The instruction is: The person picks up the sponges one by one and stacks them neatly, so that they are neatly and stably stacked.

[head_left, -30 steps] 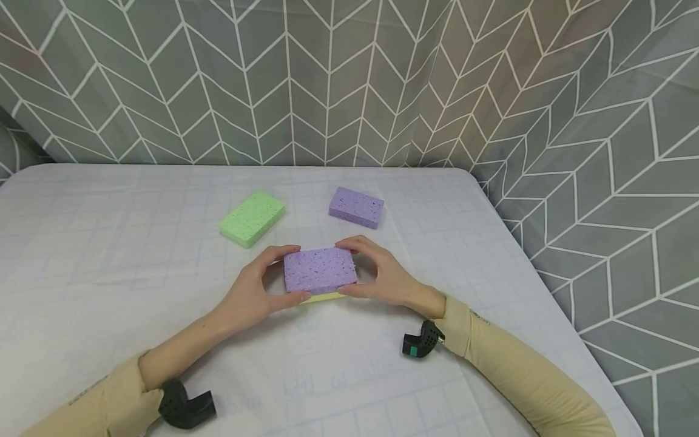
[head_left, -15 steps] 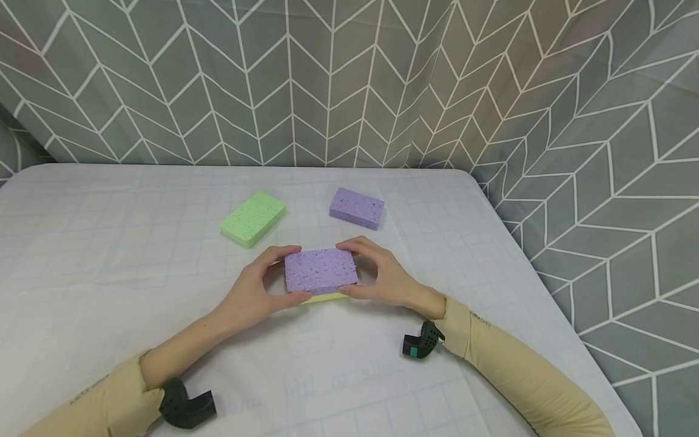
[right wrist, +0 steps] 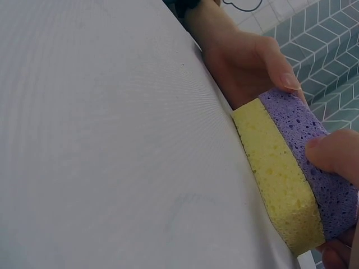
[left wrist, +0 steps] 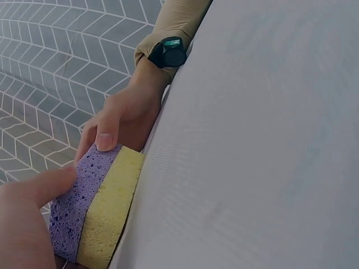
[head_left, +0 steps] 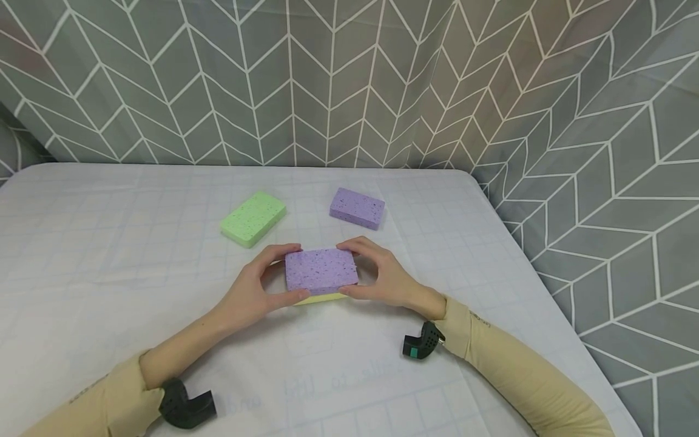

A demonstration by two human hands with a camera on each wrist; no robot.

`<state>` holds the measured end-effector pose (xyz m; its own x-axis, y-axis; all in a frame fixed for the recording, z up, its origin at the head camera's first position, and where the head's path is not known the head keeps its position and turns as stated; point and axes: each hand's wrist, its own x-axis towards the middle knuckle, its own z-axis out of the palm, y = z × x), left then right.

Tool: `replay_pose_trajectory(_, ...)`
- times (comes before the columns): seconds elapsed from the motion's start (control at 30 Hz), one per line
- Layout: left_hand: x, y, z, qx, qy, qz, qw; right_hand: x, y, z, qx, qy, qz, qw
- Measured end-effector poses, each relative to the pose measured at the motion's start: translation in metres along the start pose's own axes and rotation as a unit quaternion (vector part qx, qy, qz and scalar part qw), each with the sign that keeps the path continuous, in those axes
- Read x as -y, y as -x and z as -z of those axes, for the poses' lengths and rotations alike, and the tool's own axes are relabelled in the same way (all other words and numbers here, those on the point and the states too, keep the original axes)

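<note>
A purple sponge (head_left: pixel 321 269) lies flat on top of a yellow sponge (head_left: pixel 322 298), the two stacked on the white table. In the head view only the yellow one's near edge shows; both wrist views show its long side (left wrist: pixel 112 210) below the purple layer. My left hand (head_left: pixel 253 288) grips the purple sponge at its left end, thumb on the near side and fingers on the far side. At the opposite end my right hand (head_left: pixel 382 273) pinches it the same way. The thumbs press against the purple sponge's near face, above the yellow one.
Behind the stack, a green sponge (head_left: pixel 253 219) lies to the left and a second purple sponge (head_left: pixel 357 208) to the right. The white-covered table (head_left: pixel 136 243) ends at a grey patterned curtain (head_left: pixel 306 79) behind and on the right.
</note>
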<state>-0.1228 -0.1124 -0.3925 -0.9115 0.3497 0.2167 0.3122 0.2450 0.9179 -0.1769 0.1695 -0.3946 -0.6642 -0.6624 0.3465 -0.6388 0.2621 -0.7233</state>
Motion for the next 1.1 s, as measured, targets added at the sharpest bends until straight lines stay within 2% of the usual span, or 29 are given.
replay_pose_trajectory(1.1, -0.0004, 0.0012, -0.0017, -0.009, -0.014, -0.023, 0.9996, 0.0019, 0.0003, 0.0005, -0.005, 0.011, 0.008, 0.9999)
